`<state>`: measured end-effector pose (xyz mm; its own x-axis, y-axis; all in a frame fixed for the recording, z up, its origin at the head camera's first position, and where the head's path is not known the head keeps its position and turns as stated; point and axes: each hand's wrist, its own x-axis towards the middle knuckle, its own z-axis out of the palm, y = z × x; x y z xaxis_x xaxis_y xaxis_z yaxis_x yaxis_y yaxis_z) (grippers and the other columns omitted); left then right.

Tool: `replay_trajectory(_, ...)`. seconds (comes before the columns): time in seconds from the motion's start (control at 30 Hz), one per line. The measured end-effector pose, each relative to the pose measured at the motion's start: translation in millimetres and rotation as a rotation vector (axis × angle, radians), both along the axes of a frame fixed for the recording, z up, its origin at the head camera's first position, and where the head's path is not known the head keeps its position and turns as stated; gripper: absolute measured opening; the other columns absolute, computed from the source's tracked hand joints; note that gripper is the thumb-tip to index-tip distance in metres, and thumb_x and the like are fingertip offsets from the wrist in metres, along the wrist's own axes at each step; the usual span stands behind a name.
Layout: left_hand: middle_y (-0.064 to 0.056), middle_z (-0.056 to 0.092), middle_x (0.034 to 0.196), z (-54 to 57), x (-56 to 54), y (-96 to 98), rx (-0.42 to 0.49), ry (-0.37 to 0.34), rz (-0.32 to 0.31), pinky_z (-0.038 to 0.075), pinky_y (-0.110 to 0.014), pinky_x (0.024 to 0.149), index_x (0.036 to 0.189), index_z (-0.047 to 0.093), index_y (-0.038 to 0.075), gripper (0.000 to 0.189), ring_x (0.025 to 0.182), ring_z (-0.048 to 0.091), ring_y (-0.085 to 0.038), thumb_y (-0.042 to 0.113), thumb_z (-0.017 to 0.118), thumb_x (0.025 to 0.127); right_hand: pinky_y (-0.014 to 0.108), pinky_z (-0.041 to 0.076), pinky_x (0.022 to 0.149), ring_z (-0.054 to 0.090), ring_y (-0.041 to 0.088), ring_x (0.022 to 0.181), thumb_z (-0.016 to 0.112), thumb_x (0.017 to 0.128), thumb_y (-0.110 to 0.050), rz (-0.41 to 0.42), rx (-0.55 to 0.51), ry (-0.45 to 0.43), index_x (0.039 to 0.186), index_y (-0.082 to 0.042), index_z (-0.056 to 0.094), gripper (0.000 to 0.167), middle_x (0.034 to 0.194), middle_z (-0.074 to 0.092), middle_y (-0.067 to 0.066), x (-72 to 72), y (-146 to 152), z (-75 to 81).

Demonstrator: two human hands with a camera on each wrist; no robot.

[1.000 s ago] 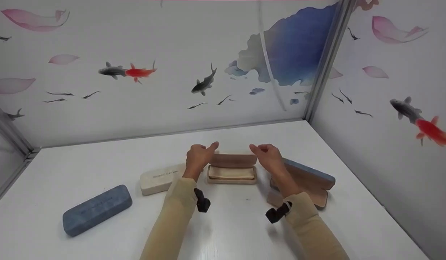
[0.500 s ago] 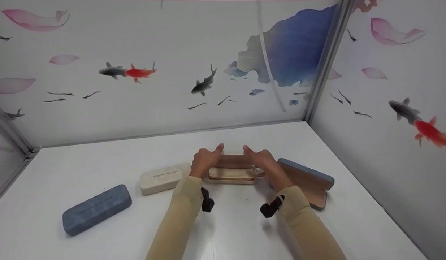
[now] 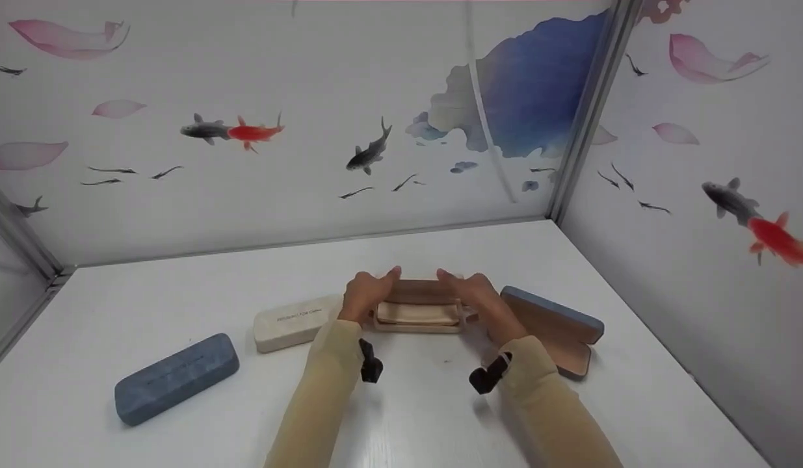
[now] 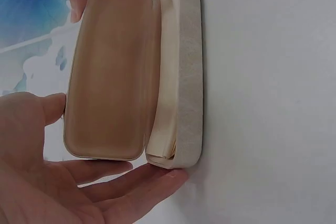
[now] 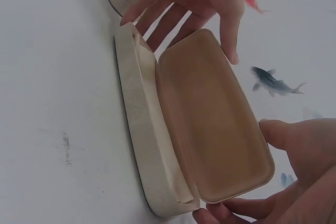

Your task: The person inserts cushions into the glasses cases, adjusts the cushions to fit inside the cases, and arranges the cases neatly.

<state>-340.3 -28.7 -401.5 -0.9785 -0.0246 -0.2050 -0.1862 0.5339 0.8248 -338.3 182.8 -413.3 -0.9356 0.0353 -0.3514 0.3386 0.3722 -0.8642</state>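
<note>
A cream glasses case [image 3: 419,328] stands open on the table, its tan-lined lid [image 4: 110,77] raised at the back. In its base lies a folded cream cloth [image 4: 167,72]. My left hand [image 3: 367,296] holds the case's left end, thumb on the lid's upper edge and fingers along the end of lid and base. At the other end, my right hand [image 3: 482,298] grips likewise; in the right wrist view its thumb [image 5: 275,132] touches the lid's rim while the fingers reach under the end near the hinge.
To the left lie a shut cream glasses case [image 3: 294,323] with printed lettering and a shut blue one [image 3: 177,380]. An open blue case [image 3: 557,325] with tan lining sits close beside my right forearm. White printed walls [image 3: 277,214] border the table [image 3: 414,416] behind and at right.
Both hands have moved inward from beside the raised lid onto the two ends of the cream case. The lid stays raised, and the other cases have not moved.
</note>
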Motion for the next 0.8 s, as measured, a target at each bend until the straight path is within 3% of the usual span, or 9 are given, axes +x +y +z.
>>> replay_trajectory(0.13, -0.028, 0.052, 0.143, -2.0, -1.6, -3.3, 0.066, -0.037, 0.005, 0.053, -0.052, 0.098, 0.147, 0.039, -0.010, 0.084, 0.127, 0.057, -0.039, 0.055, 0.058, 0.096, 0.056, 0.042, 0.112, 0.027, 0.041, 0.149, 0.062, 0.090, -0.062, -0.021, -0.039, -0.053, 0.158, 0.006, 0.004, 0.111, 0.164, 0.014, 0.025, 0.9, 2, 0.2)
replay_trajectory(0.27, -0.027, 0.054, 0.140, -2.0, -2.1, -5.7, 0.088, -0.068, 0.007, 0.054, -0.049, 0.098, 0.148, 0.038, -0.009, 0.086, 0.122, 0.059, -0.037, 0.054, 0.060, 0.095, 0.057, 0.037, 0.115, 0.022, 0.040, 0.151, 0.067, 0.084, -0.066, -0.007, -0.084, -0.043, 0.160, -0.001, 0.003, 0.119, 0.167, 0.009, 0.021, 7.8, 8, -3.2)
replay_trajectory(0.4, -0.027, 0.055, 0.139, 0.4, -1.5, -5.1, 0.066, -0.085, 0.001, 0.055, -0.048, 0.097, 0.147, 0.040, -0.008, 0.084, 0.121, 0.060, -0.038, 0.054, 0.061, 0.095, 0.062, 0.022, 0.121, 0.014, 0.039, 0.153, 0.070, 0.079, -0.071, 0.025, -0.102, -0.021, 0.161, -0.007, 0.005, 0.123, 0.168, 0.005, 0.015, 14.1, 14, -6.2)
replay_trajectory(0.57, -0.026, 0.055, 0.140, 1.5, -0.9, -6.6, 0.050, -0.097, -0.005, 0.056, -0.047, 0.095, 0.147, 0.040, -0.008, 0.084, 0.120, 0.061, -0.036, 0.053, 0.062, 0.094, 0.065, 0.010, 0.122, 0.004, 0.044, 0.154, 0.068, 0.081, -0.070, 0.045, -0.068, -0.034, 0.160, -0.003, 0.000, 0.124, 0.168, -0.001, 0.019, 11.9, 15, -4.2)
replay_trajectory(0.7, -0.026, 0.055, 0.139, -0.2, -1.2, -11.2, 0.054, -0.080, -0.011, 0.053, -0.046, 0.101, 0.146, 0.040, -0.010, 0.085, 0.119, 0.059, -0.033, 0.051, 0.066, 0.092, 0.063, 0.017, 0.122, 0.016, 0.043, 0.152, 0.066, 0.087, -0.064, 0.043, -0.032, -0.044, 0.159, 0.001, 0.013, 0.110, 0.166, 0.013, 0.023, 7.7, 12, -1.8)
replay_trajectory(0.8, -0.026, 0.054, 0.141, -1.9, -2.1, -14.4, 0.051, -0.069, -0.021, 0.049, -0.045, 0.106, 0.145, 0.041, -0.011, 0.085, 0.121, 0.056, -0.031, 0.049, 0.069, 0.091, 0.058, 0.032, 0.118, 0.031, 0.042, 0.147, 0.064, 0.090, -0.060, 0.028, -0.011, -0.062, 0.154, 0.002, 0.029, 0.095, 0.159, 0.030, 0.024, 4.5, 9, -0.8)
